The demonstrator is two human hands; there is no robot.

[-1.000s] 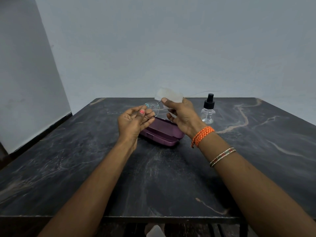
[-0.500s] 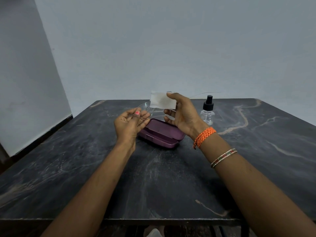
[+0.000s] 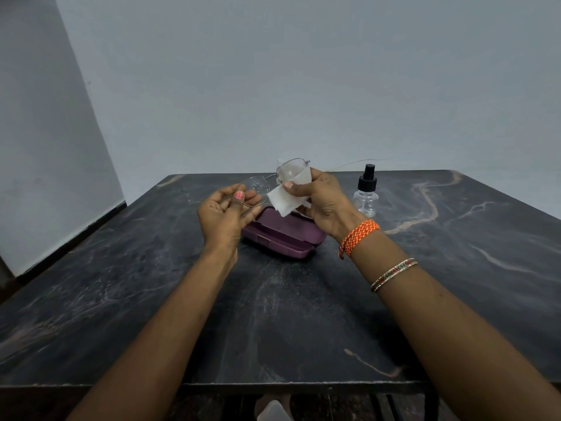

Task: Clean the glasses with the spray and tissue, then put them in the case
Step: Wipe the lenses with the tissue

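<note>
Both hands work above the table's far edge: left hand (image 3: 226,215) pinches the glasses (image 3: 267,180) by one lens, while right hand (image 3: 321,197), its tissue (image 3: 287,200) lifted clear a moment ago, now presses it onto the other lens. Wiping resumes; case (image 3: 282,235) waits open beneath, spray (image 3: 366,192) beside.

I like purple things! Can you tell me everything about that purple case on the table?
The purple case is a long, rounded, hard-looking box, seemingly plastic. It lies flat and closed on the dark table, angled a little, with a small clasp at its front edge. Both hands hover above it, hiding its back edge; whether they touch it is unclear.
</note>
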